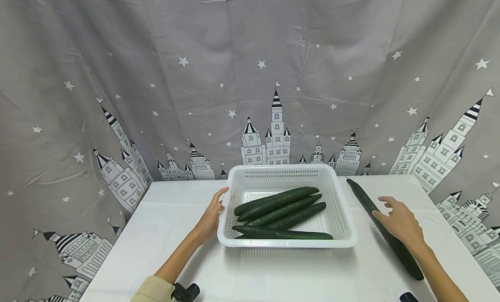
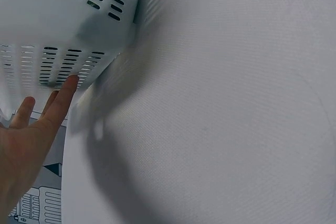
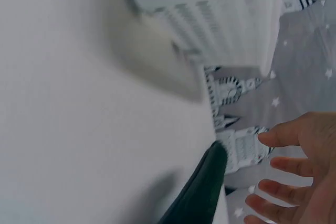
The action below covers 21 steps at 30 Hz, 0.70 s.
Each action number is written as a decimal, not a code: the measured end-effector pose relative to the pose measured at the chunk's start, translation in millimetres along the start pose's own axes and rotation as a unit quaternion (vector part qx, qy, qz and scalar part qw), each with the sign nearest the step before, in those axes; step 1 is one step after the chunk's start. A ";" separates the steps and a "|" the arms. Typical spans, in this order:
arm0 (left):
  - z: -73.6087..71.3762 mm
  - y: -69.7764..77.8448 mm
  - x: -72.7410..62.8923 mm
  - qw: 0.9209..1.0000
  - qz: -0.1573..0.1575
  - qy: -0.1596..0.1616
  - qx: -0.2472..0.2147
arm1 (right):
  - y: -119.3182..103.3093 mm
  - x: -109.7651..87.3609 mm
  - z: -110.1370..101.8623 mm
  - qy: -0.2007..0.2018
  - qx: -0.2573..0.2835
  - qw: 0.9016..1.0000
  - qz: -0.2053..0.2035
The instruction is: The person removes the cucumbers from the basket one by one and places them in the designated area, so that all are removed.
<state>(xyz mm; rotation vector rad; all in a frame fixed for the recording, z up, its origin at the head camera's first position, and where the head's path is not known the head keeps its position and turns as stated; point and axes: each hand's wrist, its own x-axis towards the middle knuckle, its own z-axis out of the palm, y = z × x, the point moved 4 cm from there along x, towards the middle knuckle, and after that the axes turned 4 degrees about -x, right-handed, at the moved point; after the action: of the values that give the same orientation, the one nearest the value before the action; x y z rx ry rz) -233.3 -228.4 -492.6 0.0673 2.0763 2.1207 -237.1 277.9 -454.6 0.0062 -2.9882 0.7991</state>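
Note:
A white slotted plastic basket (image 1: pixel 287 243) stands on the table with several long dark green cucumbers (image 1: pixel 285 208) lying in it. My left hand (image 1: pixel 209 217) is at the basket's left side, and its extended fingers (image 2: pixel 63 95) reach along the slotted wall in the left wrist view. To the right of the basket, a single cucumber (image 1: pixel 384 228) lies slantwise on the table. Over that cucumber hovers my right hand (image 1: pixel 400 221), fingers spread and holding nothing. The right wrist view shows the cucumber's tip (image 3: pixel 207 177) apart from the thumb and fingers of the right hand (image 3: pixel 299 177).
A white cloth covers the table (image 1: pixel 175 206). Behind and around it hangs a grey curtain (image 1: pixel 195 76) printed with castles and stars. The basket's back rim reaches near the table's far edge. A dark wrist device (image 1: pixel 185 292) shows at the left sleeve.

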 end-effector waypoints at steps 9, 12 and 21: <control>-0.5 1.2 0.1 1.000 -0.004 -0.002 -0.010 | -77.1 -1.5 -6.5 0.024 0.083 0.989 -0.118; 0.0 1.5 -0.2 1.000 -0.005 0.000 -0.013 | -95.6 -1.6 -1.9 0.001 0.118 0.981 -0.157; 0.1 0.7 -0.6 1.000 -0.007 0.000 -0.020 | -127.1 1.2 31.2 -0.117 0.222 0.930 -0.268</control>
<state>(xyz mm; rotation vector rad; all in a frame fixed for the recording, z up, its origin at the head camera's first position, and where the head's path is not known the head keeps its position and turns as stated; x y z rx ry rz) -232.7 -228.4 -491.9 0.0487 2.0273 2.1524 -237.7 152.2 -418.1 0.9431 -2.6858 1.4270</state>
